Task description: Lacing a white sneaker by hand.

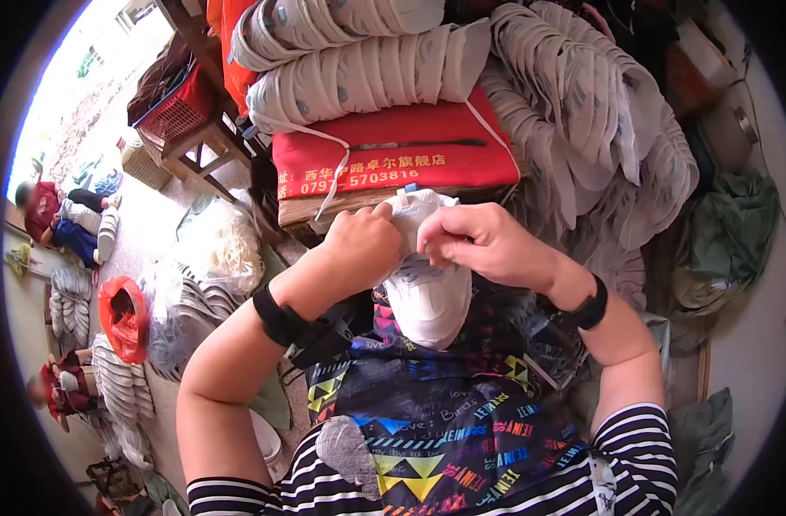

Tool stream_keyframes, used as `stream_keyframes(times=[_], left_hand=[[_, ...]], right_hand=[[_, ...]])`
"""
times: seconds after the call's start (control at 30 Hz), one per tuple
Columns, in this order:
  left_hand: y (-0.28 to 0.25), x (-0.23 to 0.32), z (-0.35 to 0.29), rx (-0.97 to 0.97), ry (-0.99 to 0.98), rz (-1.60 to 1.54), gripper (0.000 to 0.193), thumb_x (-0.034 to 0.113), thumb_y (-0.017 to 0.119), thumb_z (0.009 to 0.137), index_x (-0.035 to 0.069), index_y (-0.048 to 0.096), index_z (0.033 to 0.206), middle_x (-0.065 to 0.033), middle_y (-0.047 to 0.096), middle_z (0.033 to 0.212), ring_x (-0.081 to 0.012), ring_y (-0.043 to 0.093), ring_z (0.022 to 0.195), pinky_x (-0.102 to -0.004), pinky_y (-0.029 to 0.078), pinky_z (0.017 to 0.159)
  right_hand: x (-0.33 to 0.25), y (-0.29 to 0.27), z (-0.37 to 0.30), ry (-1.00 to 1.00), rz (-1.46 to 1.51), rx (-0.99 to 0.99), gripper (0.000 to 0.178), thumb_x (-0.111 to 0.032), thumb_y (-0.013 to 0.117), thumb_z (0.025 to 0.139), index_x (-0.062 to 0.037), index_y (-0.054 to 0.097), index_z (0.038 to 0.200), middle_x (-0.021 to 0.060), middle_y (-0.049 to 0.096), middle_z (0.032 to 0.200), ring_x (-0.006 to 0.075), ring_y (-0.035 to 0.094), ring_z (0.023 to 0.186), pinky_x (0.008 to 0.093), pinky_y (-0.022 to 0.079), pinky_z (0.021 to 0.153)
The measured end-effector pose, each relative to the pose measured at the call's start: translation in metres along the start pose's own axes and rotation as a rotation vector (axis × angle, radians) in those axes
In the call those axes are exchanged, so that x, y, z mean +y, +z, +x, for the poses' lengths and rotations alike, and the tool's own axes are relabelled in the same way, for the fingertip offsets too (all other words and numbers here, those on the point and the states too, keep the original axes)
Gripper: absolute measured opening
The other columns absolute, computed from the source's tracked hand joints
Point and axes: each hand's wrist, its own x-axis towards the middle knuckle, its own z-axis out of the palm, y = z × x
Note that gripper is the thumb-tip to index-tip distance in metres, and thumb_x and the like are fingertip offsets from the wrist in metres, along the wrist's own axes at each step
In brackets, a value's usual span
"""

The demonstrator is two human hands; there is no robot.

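Observation:
A white shoe upper (429, 303) lies with its toe toward me, in front of a bench edge. On its left side, my left hand (367, 245) is closed, with its fingers gripping the upper near the opening. My right hand (488, 243) is curled at the opening's right side, thumb and fingers pinched together. Whatever sits in that pinch is too small or hidden to tell. Just beyond the hands, a red cloth (324, 159) covers the bench top. A thin dark tool (419, 144) lies across it, along with a white lace (331, 191).
Nested rows of white shoe uppers (367, 73) are stacked behind the red cloth. More uppers (574, 112) hang in a heap at the right. A red basket (176, 113) rests on a wooden stool at the left. Other people (66, 215) sit among piles farther left.

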Motion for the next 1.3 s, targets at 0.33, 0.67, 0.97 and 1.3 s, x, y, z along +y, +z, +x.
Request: stream_keyframes(times=[0.33, 0.67, 0.97, 1.3], left_hand=[[0.046, -0.005, -0.006, 0.457, 0.098, -0.925, 0.005, 0.008, 0.07, 0.08, 0.004, 0.068, 0.082, -0.0045, 0.048, 0.095, -0.0166, 0.051, 0.084, -0.0277, 0.044, 0.071], [0.032, -0.028, -0.011, 0.317, 0.205, -0.752, 0.017, 0.016, 0.066, 0.086, 0.0, 0.065, 0.082, -0.0136, 0.054, 0.094, -0.0287, 0.057, 0.086, -0.0377, 0.048, 0.077], [0.036, -0.038, 0.003, 0.191, 0.247, -0.733, 0.016, 0.018, 0.068, 0.083, 0.002, 0.069, 0.084, -0.0106, 0.057, 0.091, -0.0233, 0.058, 0.086, -0.0336, 0.047, 0.079], [-0.002, -0.019, -0.041, 0.341, 0.217, -1.695, 0.018, 0.021, 0.058, 0.097, 0.004, 0.061, 0.093, -0.0021, 0.053, 0.1, -0.0103, 0.049, 0.1, -0.0262, 0.036, 0.092]], right_hand=[[0.026, 0.006, 0.01, -0.23, -1.173, 0.353, 0.009, -0.012, 0.056, 0.079, -0.0061, 0.058, 0.086, 0.0093, 0.059, 0.087, 0.0263, 0.056, 0.088, 0.0367, 0.046, 0.078], [0.027, 0.029, 0.025, -0.109, -1.615, 0.19, 0.018, -0.018, 0.057, 0.075, -0.0048, 0.063, 0.085, 0.008, 0.058, 0.087, 0.0232, 0.052, 0.089, 0.0349, 0.042, 0.079], [0.033, 0.038, 0.033, -0.222, -1.529, 0.201, 0.018, -0.017, 0.057, 0.075, -0.004, 0.063, 0.086, 0.0094, 0.057, 0.087, 0.0253, 0.053, 0.089, 0.0361, 0.043, 0.08], [0.028, 0.024, 0.029, -0.109, -1.288, 0.204, 0.023, -0.008, 0.058, 0.074, 0.0002, 0.055, 0.096, 0.0135, 0.06, 0.091, 0.0292, 0.057, 0.09, 0.0388, 0.046, 0.081]])
